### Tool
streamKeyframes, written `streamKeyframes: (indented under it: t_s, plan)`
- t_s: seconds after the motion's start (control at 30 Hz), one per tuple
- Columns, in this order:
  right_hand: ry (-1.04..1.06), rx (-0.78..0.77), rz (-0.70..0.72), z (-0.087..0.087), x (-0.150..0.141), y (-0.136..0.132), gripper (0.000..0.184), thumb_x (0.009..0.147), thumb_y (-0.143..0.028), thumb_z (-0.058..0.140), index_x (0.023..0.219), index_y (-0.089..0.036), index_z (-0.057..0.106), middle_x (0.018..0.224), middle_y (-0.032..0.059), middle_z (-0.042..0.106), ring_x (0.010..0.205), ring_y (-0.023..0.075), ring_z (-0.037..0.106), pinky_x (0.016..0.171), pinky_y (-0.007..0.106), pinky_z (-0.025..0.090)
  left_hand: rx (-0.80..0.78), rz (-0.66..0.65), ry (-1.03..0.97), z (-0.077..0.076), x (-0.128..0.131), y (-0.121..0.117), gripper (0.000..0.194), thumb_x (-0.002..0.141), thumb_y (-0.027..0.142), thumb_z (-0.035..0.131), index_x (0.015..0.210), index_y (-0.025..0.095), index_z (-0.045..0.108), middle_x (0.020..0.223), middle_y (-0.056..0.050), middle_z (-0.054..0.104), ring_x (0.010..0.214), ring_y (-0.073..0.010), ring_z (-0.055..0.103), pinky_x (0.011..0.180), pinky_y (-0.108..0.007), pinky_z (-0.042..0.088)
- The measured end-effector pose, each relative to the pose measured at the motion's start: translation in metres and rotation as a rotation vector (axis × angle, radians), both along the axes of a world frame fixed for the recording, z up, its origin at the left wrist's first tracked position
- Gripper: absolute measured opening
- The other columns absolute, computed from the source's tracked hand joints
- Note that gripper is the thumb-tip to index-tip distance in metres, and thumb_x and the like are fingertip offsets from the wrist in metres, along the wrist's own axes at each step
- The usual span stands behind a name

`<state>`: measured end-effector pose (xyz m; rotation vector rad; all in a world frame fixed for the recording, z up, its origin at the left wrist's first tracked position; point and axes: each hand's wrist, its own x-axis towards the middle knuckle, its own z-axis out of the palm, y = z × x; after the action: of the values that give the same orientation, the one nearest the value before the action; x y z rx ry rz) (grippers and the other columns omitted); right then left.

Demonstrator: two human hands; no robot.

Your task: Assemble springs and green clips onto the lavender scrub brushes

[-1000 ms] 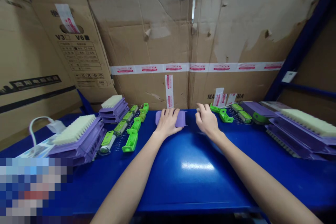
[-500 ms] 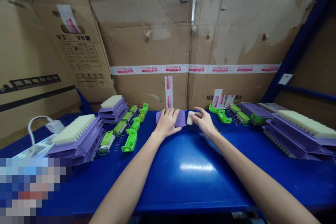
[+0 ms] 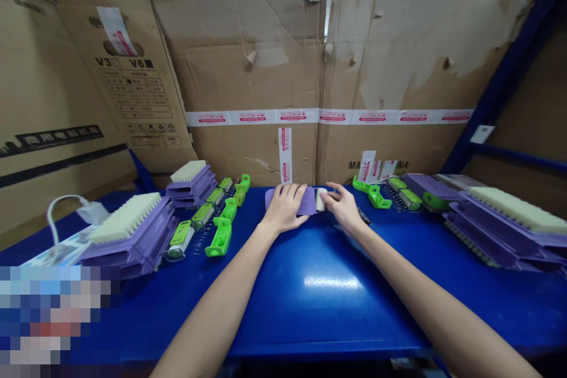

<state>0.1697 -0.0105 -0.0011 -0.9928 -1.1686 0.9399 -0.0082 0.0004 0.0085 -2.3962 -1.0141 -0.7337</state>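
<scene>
A workshop-like bench: blue tabletop, cardboard panels, rows of green parts.

Brown cardboard panel with a cut-out handle, left: "V3" with empty checkbox, "V6" with checkbox filled dark. Brown cardboard sheet at far left: "商用电" on a black band, remainder unclear. Brown cardboard panel at back right: "MA" and "NA", middle covered by white-and-red tape. Tape's red print too small.

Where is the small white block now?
In the head view, the small white block is near the middle, towards the back of the blue table, between the purple part and the right hand, whose fingertips touch it.
</scene>
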Motion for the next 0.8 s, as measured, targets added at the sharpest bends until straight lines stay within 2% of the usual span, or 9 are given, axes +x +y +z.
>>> streamKeyframes:
  t_s: [0.13, 0.37, 0.6, 0.73, 0.8]
  plan:
    - [-0.071, 0.061, -0.004, 0.0013, -0.0006, -0.0004, 0.048, 0.069, -0.037, 0.066, 0.110, -0.017, 0.052, 0.094, 0.0104, 0.070, 0.086, 0.0231, 0.067, 0.074, 0.036, 0.054, 0.003, 0.001, -0.023, -0.0013, 0.0008, 0.0006, 0.067, 0.072, 0.041, 0.060, 0.128, 0.012, 0.038, 0.118, -0.015, 0.052, 0.106, -0.0308, 0.047, 0.091, -0.042, 0.034]
    - [-0.213, 0.165, -0.032, 0.0034, 0.0014, 0.0034, 0.045, 0.073, -0.034, 0.061, 0.114, -0.019, 0.051, 0.090, 0.0077, 0.071, 0.085, 0.0217, 0.066, 0.075, 0.036, 0.052, -0.013, -0.008, -0.102, -0.0018, 0.0002, 0.0029, 0.065, 0.073, 0.044, 0.059, 0.127, 0.013, 0.040, 0.120, -0.015, 0.053, 0.106, -0.0304, 0.048, 0.090, -0.042, 0.035]
    - [-0.447, 0.156, -0.065, 0.0088, 0.0060, -0.0021, 0.048, 0.075, -0.022, 0.058, 0.123, -0.022, 0.052, 0.089, 0.0042, 0.072, 0.083, 0.0213, 0.065, 0.083, 0.039, 0.048, 0.004, -0.026, -0.069, -0.0055, 0.0055, 0.0024, 0.064, 0.072, 0.043, 0.060, 0.125, 0.011, 0.041, 0.117, -0.016, 0.054, 0.107, -0.0309, 0.049, 0.094, -0.045, 0.034]
    - [-0.403, 0.141, -0.066, 0.0046, 0.0029, -0.0048, 0.049, 0.075, -0.027, 0.061, 0.123, -0.021, 0.053, 0.092, 0.0053, 0.072, 0.091, 0.0218, 0.064, 0.089, 0.039, 0.046, 0.032, -0.002, -0.023, -0.0071, 0.0045, 0.0034, 0.064, 0.072, 0.038, 0.061, 0.126, 0.011, 0.040, 0.117, -0.017, 0.054, 0.110, -0.0314, 0.048, 0.100, -0.049, 0.030]
    - [-0.309, 0.081, -0.036, 0.0026, -0.0020, -0.0059, 0.051, 0.076, -0.036, 0.062, 0.123, -0.020, 0.053, 0.097, 0.0066, 0.070, 0.091, 0.0216, 0.064, 0.085, 0.037, 0.048, 0.058, 0.020, -0.029, -0.0064, 0.0022, 0.0043, 0.064, 0.072, 0.034, 0.061, 0.127, 0.010, 0.039, 0.118, -0.017, 0.053, 0.112, -0.0311, 0.048, 0.103, -0.050, 0.027]
